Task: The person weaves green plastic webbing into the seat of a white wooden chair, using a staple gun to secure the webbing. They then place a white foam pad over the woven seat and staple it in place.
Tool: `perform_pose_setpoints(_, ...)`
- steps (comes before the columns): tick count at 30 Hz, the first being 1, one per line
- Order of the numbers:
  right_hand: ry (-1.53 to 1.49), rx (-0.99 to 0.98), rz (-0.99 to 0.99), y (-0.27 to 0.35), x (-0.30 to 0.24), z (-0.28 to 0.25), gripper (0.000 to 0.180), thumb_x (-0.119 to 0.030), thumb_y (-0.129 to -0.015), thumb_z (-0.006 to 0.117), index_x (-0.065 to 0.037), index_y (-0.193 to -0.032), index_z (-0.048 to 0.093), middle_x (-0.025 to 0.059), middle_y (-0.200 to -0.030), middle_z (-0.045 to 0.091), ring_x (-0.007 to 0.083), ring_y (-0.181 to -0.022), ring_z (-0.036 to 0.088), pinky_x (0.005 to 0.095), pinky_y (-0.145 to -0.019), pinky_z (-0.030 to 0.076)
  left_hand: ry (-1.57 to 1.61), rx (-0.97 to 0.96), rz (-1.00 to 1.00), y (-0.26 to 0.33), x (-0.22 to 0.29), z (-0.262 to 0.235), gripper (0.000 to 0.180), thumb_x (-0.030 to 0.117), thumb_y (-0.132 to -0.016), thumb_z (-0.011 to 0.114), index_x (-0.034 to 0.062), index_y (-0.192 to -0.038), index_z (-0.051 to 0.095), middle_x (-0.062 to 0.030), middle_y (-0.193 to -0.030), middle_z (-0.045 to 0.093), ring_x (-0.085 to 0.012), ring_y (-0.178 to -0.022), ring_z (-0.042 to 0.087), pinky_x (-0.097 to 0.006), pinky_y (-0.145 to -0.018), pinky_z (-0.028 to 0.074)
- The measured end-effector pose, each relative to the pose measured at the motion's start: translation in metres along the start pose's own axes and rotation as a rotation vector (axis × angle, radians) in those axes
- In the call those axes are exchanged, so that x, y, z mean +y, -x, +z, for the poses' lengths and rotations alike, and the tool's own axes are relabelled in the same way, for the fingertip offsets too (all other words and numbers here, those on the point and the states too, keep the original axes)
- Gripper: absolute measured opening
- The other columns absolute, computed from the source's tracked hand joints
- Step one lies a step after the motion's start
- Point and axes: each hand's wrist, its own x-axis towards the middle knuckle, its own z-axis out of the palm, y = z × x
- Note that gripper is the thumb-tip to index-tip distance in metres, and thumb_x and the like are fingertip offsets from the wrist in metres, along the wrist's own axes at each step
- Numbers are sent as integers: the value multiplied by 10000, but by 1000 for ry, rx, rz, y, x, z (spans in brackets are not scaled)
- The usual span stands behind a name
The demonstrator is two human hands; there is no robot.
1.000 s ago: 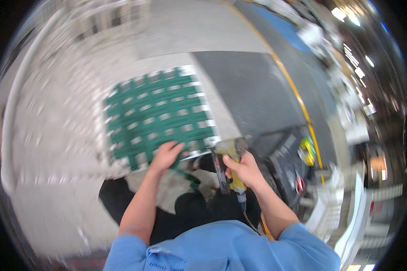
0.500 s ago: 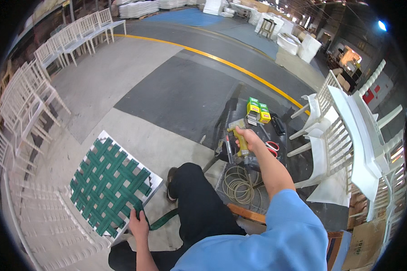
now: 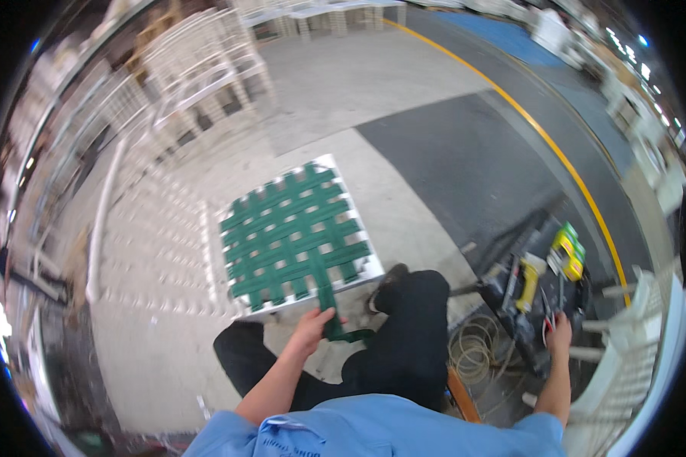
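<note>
A white chair (image 3: 367, 242) stands in front of me, its seat woven with green webbing (image 3: 293, 228) in a criss-cross. My left hand (image 3: 312, 329) is closed on a loose green webbing strap (image 3: 329, 306) at the seat's near edge; the strap's tail hangs by my legs. Off to the right, my right hand (image 3: 559, 332) is closed at the red handles of a pair of scissors (image 3: 546, 323) on a dark work surface (image 3: 511, 324). A yellow staple gun (image 3: 527, 286) lies on that surface, left of the scissors, beside green-and-yellow boxes (image 3: 568, 251).
A coiled hose (image 3: 472, 346) lies below the dark surface. Rows of white chairs (image 3: 206, 57) stand at the far left, and more white chairs (image 3: 625, 335) are at the right edge. A yellow line (image 3: 541, 129) crosses the floor.
My right hand has left the staple gun and moved to the scissors. The view has swung left. My left hand still holds the strap, now drawn toward me from the seat edge.
</note>
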Motion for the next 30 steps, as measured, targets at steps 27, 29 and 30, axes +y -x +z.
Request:
perform_pose_setpoints(27,67,-298,-1571,102,-480,44,480,-432,-858,793,-183,-1235,631,141,-1081,670,382,-1028,699,537,-870,531,212,-20,194,27,93,-30,298,200,-1096,581,-70,-1200,654,-208,-1098,772,-245,-845,754,-370,-748,647)
perform_pose_setpoints(29,168,-308,-1649,101,-492,57,452,-408,-857,791,-191,-1217,624,139,-1043,669,365,-993,710,531,-823,543,199,-70,220,27,93,-29,303,201,-1095,583,-65,-1224,649,-203,-1099,772,-245,-859,755,-372,-743,648)
perform_pose_setpoints(30,97,-293,-1698,101,-497,62,442,-400,-859,792,-191,-1211,624,135,-1024,672,362,-973,714,525,-807,548,176,-25,167,27,94,-28,306,202,-1094,584,-62,-1236,646,-200,-1099,772,-245,-866,755,-373,-741,649)
